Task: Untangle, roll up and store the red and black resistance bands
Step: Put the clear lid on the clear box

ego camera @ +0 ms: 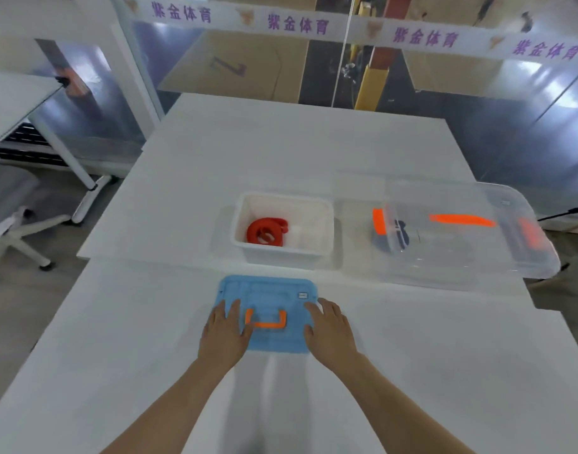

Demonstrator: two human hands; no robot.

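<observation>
Both hands, left hand [224,329] and right hand [327,327], lie flat with fingers spread on the blue plastic lid [270,317], while the rolled red resistance band [264,231] sits in the white plastic tub [314,204] just behind.

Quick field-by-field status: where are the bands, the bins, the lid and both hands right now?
red band: rolled, inside the open white bin
black band: dark shape in the clear box, too blurred to confirm
blue lid: flat on the white table, orange handle up
left hand: flat on the lid's left edge
right hand: flat on the lid's right edge
</observation>
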